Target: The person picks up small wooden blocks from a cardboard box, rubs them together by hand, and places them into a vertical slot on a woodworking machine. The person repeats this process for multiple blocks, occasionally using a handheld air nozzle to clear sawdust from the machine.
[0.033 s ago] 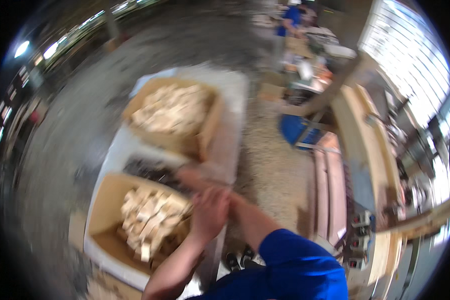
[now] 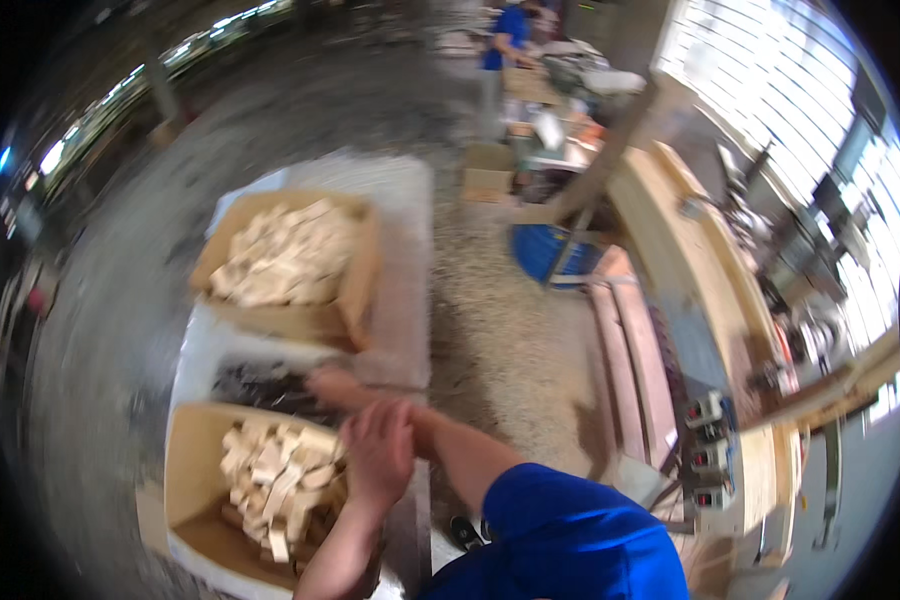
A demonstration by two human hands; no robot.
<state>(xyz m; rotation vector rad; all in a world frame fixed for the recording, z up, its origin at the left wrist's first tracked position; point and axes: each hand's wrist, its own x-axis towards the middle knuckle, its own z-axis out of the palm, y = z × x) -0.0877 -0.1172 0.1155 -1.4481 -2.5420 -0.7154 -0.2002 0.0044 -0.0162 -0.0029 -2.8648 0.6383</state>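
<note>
My left hand (image 2: 378, 450) lies across my right wrist, its fingers bent over it. Beyond it, my right hand (image 2: 336, 388) reaches left over the table, smeared by motion, so its fingers are unclear. Under and beside it is a dark, shiny heap (image 2: 270, 385) that I cannot make out. Just left of my left forearm stands an open cardboard box (image 2: 192, 470) holding several small pale wood blocks (image 2: 282, 480). Farther off, a second open cardboard box (image 2: 362, 285) is heaped with pale wood pieces (image 2: 288, 252).
Both boxes stand on a pale-covered table (image 2: 405, 220). To the right are a wooden workbench (image 2: 685, 240), long pinkish boards (image 2: 630, 370), a blue round object (image 2: 550, 250) and switch boxes (image 2: 710, 458). A person in blue (image 2: 510, 35) works at the far end. Sawdust covers the floor (image 2: 480, 330).
The whole scene has shifted left and somewhat down in the picture as my head turns. My left hand stays on my right wrist; the boxes look unchanged.
</note>
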